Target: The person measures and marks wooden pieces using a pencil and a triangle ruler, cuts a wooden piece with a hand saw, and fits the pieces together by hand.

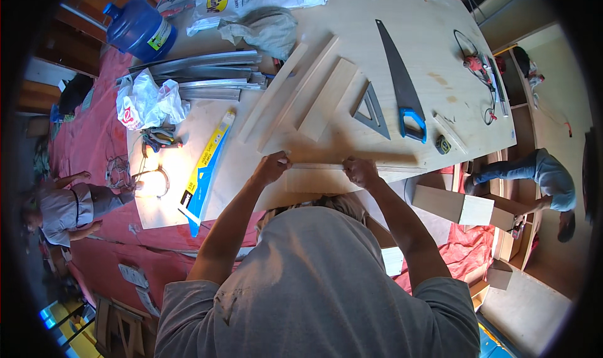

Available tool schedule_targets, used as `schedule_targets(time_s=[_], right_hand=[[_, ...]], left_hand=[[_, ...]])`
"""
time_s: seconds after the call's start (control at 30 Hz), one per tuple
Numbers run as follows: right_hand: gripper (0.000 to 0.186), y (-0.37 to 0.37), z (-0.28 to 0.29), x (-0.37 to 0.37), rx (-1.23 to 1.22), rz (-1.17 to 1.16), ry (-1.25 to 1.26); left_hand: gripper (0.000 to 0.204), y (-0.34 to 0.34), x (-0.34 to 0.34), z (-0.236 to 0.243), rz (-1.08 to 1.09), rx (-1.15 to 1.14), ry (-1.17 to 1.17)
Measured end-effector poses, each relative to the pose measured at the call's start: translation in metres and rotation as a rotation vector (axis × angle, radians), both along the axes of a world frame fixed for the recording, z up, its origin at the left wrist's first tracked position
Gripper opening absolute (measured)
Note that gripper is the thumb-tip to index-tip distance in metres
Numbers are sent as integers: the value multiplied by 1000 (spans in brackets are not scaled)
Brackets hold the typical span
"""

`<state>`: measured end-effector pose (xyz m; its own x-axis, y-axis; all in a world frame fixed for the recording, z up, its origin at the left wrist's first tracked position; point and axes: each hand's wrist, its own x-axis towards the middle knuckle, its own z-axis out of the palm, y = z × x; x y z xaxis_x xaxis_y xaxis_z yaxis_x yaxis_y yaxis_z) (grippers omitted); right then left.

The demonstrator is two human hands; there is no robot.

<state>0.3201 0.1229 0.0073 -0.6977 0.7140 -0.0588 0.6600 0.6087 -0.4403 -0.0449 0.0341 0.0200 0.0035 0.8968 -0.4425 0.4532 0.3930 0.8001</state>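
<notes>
My left hand point(274, 168) and my right hand point(361, 172) are both closed, a short span apart, at the table's near edge. Between them runs a thin, pale wooden strip point(320, 166), gripped by the fingers of each hand and stretching on past the right one. Just beyond lie a short wide board point(328, 99) and two long narrow strips of wood, slanting away to the left. A grey set square point(372, 112) rests right of the board, beside a handsaw point(402, 75) with a blue handle. Farther right sits a small tape measure point(443, 145) against a short wooden piece point(453, 132).
A handsaw in a yellow and blue sleeve point(207, 163) lies left, near a bright lamp point(152, 183), pliers point(160, 138) and a plastic bag point(149, 100). Metal strips point(217, 75) and a blue water jug point(139, 30) are farther back. One person point(75, 207) stands left, another point(546, 179) right.
</notes>
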Motion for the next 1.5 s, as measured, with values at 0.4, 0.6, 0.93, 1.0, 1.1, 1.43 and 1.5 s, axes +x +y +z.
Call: schedule_targets(time_s=[0.4,0.6,0.93,1.0,1.1,1.43,1.5], right_hand=[[15,-9,7,-4,55,-25,-40],[19,-7,5,-6,35,-41,-118],[46,-9,48,-22,-148,-180,-335],[49,-12,59,-25,-152,-223,-236],[51,-11,27,-27,-125,-220,-258],[25,14,16,-67,-398,-60,-401],[26,22,7,-69,-402,-110,-402]], left_hand=[[26,1,-2,-21,-56,108,-56],[26,1,-4,-25,-75,111,-11],[34,-1,-4,-19,-68,118,-5],[36,-3,-5,-21,-79,153,-2],[38,-1,-5,-26,-100,156,6],[38,6,-11,-28,-183,233,-16],[36,16,-10,-24,-193,140,-2]])
